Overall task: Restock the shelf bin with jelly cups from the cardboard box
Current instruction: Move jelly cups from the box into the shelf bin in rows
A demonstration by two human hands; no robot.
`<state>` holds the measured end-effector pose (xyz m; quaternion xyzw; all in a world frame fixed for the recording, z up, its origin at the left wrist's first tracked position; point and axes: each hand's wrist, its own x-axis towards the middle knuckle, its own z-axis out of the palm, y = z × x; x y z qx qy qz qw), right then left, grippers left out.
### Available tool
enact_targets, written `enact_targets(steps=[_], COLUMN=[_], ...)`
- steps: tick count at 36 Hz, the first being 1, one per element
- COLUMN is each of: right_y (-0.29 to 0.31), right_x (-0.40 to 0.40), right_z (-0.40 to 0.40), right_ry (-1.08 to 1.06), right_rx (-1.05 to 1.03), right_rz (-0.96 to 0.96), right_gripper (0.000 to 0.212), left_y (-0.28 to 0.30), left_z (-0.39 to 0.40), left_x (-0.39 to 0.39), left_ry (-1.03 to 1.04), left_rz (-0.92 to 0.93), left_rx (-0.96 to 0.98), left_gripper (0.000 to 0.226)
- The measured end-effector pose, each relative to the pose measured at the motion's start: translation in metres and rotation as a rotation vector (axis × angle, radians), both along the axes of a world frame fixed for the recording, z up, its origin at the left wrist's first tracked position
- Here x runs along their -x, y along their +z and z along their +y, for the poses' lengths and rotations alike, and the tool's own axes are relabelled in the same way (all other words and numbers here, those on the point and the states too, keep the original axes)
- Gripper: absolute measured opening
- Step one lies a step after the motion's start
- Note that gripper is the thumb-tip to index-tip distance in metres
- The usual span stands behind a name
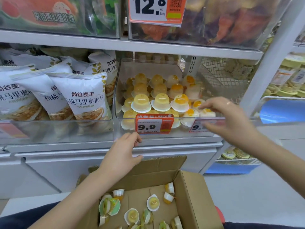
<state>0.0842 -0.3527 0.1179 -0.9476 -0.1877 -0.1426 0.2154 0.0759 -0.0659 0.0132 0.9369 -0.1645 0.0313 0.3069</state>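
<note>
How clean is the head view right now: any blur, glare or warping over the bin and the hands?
Head view: right hand motion-blurred over the bin; left hand sharper; wide-angle bending of shelf edges toward the corners; soft glare on the upper clear bins; jelly cups readable.

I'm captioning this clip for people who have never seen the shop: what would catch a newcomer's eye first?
First, the clear shelf bin at centre, stacked with yellow and orange jelly cups, a red 9.9 price tag on its front. Next, both hands: the right hand reaches over the bin's right front corner, the left hand sits at the shelf edge below. Beneath them, the open cardboard box holds scattered cups.
</note>
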Motion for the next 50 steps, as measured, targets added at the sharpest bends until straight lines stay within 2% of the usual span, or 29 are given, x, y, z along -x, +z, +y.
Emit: enact_targets(steps=[3,9,17,23,25,30,33,37,39,43,46,50], right_y=[-0.034,-0.133,-0.248,-0.317,-0.334,-0.367,-0.38,-0.392,-0.396,-0.401,-0.408,-0.417], right_x=[0.032,0.053,0.048,0.044,0.044,0.042,0.039,0.03,0.024,0.017,0.025,0.046], right_z=[0.013,0.033,0.04,0.042,0.046,0.056,0.056,0.051,0.049,0.048,0.053,0.056], right_ry=[0.087,0.158,0.037,-0.014,-0.021,-0.063,-0.099,-0.08,-0.087,-0.082,-0.136,-0.394], right_rx=[-0.021,0.101,0.156,0.171,0.164,0.196,0.246,0.45,0.513,0.611,0.555,0.337], right_rz=[0.117,0.487,0.795,0.968,1.005,1.0,0.954,0.748,0.738,0.706,0.647,0.763], right_gripper=[0.032,0.032,0.03,0.041,0.043,0.041,0.048,0.054,0.056,0.047,0.04,0.044], left_y=[-0.03,-0.098,-0.189,-0.247,-0.256,-0.271,-0.277,-0.292,-0.296,-0.306,-0.309,-0.321], left_z=[0.001,0.006,0.031,0.065,0.064,0.049,0.047,0.048,0.047,0.045,0.044,0.032], left_x=[0.006,0.021,0.045,0.071,0.073,0.073,0.076,0.083,0.084,0.075,0.053,0.021], left_ry=[0.002,-0.033,0.1,0.265,0.317,0.468,0.553,0.499,0.519,0.471,0.48,0.574], left_rz=[0.09,0.286,0.528,0.719,0.727,0.641,0.609,0.597,0.568,0.366,0.382,0.52], left_rx=[-0.067,-0.216,-0.227,-0.179,-0.176,-0.181,-0.157,-0.239,-0.252,-0.391,-0.459,-0.496], left_gripper=[0.037,0.039,0.035,0.037,0.038,0.053,0.06,0.07,0.069,0.061,0.055,0.065])
